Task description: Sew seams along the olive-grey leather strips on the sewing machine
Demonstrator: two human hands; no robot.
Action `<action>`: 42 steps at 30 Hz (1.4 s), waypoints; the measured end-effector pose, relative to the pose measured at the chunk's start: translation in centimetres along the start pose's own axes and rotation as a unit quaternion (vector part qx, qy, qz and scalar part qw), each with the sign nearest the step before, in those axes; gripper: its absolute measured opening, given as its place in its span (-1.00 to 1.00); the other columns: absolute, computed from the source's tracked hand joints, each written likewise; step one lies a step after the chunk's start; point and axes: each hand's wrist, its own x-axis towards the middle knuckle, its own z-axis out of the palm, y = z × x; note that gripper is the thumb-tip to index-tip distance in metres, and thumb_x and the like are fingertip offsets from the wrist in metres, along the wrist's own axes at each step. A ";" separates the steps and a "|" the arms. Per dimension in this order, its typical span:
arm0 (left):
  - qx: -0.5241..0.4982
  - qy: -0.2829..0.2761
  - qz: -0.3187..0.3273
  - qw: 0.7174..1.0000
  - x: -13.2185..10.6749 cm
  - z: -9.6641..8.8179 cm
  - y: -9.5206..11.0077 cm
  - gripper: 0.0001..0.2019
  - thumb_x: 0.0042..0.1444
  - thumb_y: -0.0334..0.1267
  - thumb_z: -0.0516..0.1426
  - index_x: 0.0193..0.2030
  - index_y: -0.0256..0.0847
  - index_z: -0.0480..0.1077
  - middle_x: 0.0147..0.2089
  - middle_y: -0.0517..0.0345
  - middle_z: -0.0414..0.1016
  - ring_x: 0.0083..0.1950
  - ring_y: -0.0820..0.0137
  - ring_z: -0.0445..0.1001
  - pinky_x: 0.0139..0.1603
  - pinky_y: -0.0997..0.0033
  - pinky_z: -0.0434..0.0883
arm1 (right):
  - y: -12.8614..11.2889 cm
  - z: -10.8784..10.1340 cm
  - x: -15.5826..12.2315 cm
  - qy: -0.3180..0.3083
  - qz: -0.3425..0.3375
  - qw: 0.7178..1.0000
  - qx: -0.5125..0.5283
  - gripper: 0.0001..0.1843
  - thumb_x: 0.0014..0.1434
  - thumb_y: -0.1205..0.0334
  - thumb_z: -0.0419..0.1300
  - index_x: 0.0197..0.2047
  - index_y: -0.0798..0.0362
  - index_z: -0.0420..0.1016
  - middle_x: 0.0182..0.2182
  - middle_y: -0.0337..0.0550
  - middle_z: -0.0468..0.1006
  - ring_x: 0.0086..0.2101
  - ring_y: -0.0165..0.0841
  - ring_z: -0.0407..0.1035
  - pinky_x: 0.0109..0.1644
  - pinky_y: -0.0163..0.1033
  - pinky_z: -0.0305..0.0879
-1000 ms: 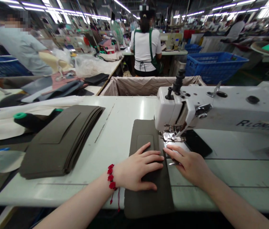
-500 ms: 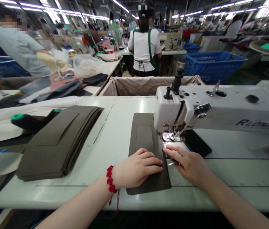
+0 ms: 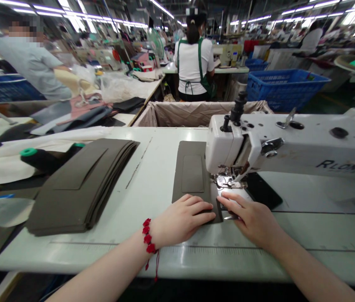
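A dark olive-brown panel (image 3: 192, 172) with a raised patch lies flat on the white table (image 3: 152, 184), its right edge under the presser foot (image 3: 226, 181) of a white sewing machine (image 3: 290, 147). My left hand (image 3: 182, 218), with a red bracelet at the wrist, presses flat on the panel's near end, fingers stretched out. My right hand (image 3: 252, 219) rests just right of the panel, in front of the presser foot, fingers extended on the needle plate and touching the panel's near right corner.
A stack of like panels (image 3: 79, 184) lies to the left, beside black thread cones with green caps (image 3: 39, 158). A cloth-lined bin (image 3: 193, 112) stands behind the table. Beyond are blue crates (image 3: 282, 86), a person in a white shirt and green apron (image 3: 196, 58), and another person at far left (image 3: 32, 63).
The panel has slid away from me under the presser foot; its near end, which hung over the table edge, now lies under my left hand. Both hands stayed beside the foot.
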 end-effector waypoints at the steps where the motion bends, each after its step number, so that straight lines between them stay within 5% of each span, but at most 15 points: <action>1: 0.004 0.002 -0.007 1.000 0.0 0.0 0.0 -0.59 0.26 -0.38 0.03 0.23 -0.06 0.25 0.23 0.11 0.33 0.19 0.21 0.27 0.19 0.17 0.23 | 0.0 0.0 0.0 0.000 0.001 1.000 0.000 -0.31 0.15 0.45 0.04 0.32 -0.18 0.15 0.29 -0.25 0.23 -0.12 -0.30 0.47 -0.05 -0.16 0.40; 21: 0.011 0.091 -0.119 0.989 0.7 1.3 -0.7 -0.62 0.34 -0.25 -0.01 0.28 -0.07 0.19 0.27 0.08 0.30 0.24 0.23 0.28 0.25 0.11 0.24 | 0.3 0.4 -0.1 0.009 -0.010 1.000 -0.003 -0.40 0.23 0.40 0.00 0.31 -0.18 0.15 0.29 -0.26 0.22 -0.12 -0.30 0.47 -0.12 -0.15 0.43; 31: 0.033 0.066 -0.158 0.985 0.8 2.2 -1.5 -0.44 0.35 -0.06 -0.05 0.43 -0.06 -0.12 0.45 0.14 -0.04 0.46 0.26 -0.11 0.44 0.07 -0.07 | 0.4 0.6 -0.2 0.022 -0.013 1.000 0.006 -0.38 0.20 0.43 0.03 0.29 -0.17 0.18 0.28 -0.23 0.25 -0.12 -0.30 0.48 -0.13 -0.19 0.43; 42: 0.041 0.050 -0.160 0.985 0.8 2.1 -1.5 -0.43 0.36 -0.05 -0.08 0.44 -0.07 -0.16 0.46 0.18 -0.10 0.47 0.28 -0.17 0.45 0.08 -0.14 | 0.4 0.5 -0.1 0.021 -0.014 1.000 0.017 -0.43 0.22 0.40 0.03 0.27 -0.15 0.20 0.27 -0.24 0.25 -0.09 -0.29 0.47 -0.08 -0.15 0.43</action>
